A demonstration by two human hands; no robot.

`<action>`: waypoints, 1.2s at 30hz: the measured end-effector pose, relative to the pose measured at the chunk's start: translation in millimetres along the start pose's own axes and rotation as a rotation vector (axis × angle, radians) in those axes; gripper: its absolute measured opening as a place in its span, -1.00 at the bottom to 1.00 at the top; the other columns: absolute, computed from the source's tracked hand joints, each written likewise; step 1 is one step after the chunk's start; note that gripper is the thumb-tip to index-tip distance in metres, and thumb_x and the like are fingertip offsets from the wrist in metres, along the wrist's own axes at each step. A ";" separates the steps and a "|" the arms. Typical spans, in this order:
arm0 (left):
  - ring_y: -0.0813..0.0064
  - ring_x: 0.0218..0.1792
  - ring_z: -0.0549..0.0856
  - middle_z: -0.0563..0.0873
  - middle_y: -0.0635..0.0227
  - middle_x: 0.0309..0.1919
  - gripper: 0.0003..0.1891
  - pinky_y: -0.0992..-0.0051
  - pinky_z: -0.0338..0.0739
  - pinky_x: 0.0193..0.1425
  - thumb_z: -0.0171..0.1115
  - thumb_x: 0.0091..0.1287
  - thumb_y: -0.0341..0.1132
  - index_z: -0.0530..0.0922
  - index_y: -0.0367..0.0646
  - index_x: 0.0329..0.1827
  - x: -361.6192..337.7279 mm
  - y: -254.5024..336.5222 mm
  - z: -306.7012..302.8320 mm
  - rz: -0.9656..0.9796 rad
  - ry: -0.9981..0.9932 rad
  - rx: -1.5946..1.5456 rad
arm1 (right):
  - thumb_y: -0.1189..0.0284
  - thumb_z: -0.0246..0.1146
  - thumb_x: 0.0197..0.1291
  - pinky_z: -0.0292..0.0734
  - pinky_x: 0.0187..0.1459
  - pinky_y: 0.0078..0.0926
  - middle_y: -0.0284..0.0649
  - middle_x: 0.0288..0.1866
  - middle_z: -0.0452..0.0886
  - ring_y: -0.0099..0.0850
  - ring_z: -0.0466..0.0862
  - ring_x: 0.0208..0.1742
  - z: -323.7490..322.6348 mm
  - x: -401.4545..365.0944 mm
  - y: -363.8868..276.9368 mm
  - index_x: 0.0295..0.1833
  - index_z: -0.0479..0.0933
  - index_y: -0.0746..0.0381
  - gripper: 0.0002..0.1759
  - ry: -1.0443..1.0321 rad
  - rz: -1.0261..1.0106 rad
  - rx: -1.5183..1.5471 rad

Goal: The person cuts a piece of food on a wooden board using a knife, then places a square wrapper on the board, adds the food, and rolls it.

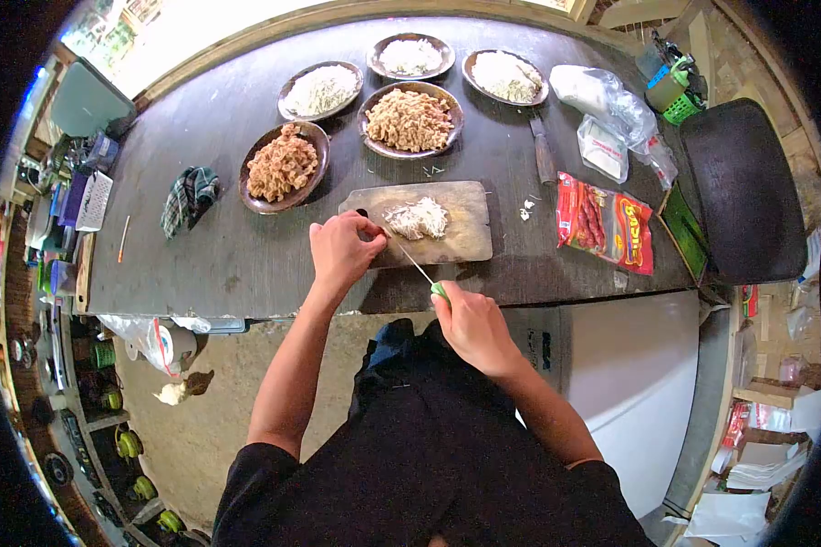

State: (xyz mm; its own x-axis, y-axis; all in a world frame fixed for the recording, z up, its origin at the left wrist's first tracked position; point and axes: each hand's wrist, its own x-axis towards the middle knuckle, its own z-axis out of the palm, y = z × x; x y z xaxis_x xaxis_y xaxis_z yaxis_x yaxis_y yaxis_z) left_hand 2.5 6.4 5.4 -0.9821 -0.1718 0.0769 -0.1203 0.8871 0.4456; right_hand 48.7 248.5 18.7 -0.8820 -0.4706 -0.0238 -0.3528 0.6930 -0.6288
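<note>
My right hand (474, 330) is wrapped round the green handle of a knife (414, 262), whose thin blade points up and left over the near edge of a wooden cutting board (472, 239). At the board's left side, my left hand (345, 244) has its fingers pinched together beside the blade tip; what they hold is too small to name. A pile of white shredded food (417, 219) lies on the middle of the board, just beyond the blade.
Behind the board stand bowls of brown pieces (409, 118) and plates of white shreds (322, 89). To the right lie a red packet (604, 224), another knife (543, 153) and plastic bags (602, 102). A checked cloth (190, 199) is at left.
</note>
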 end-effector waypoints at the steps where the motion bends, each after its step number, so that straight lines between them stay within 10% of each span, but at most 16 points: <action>1: 0.29 -0.17 0.76 0.81 0.42 -0.25 -0.80 0.28 0.39 -0.04 0.47 0.15 -0.09 0.83 -0.01 -0.37 0.2 0.3 -0.1 -0.001 0.001 -0.002 | 0.31 0.17 0.53 0.61 -0.29 0.09 0.11 -0.36 0.70 0.14 0.73 -0.28 2.4 0.2 1.3 -0.01 0.52 0.27 -0.77 -0.002 0.000 0.001; 36: 0.32 -0.19 0.75 0.80 0.42 -0.31 -0.80 0.23 0.33 -0.04 0.43 0.22 -0.05 0.85 0.10 -0.27 -2.0 -4.0 7.6 0.031 0.058 -0.025 | 0.20 0.18 0.51 0.62 -0.24 0.14 0.11 -0.35 0.71 0.17 0.73 -0.26 -5.9 4.7 14.2 -0.06 0.56 0.23 -0.70 0.035 0.033 0.003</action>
State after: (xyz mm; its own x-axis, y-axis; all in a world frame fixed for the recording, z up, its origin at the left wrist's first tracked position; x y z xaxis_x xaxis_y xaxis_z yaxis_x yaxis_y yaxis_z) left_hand 3.8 6.4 -3.4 -0.9752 -0.1694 0.1423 -0.0855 0.8817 0.4640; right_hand 37.7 259.4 14.2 -0.9036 -0.4281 -0.0178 -0.3221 0.7061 -0.6306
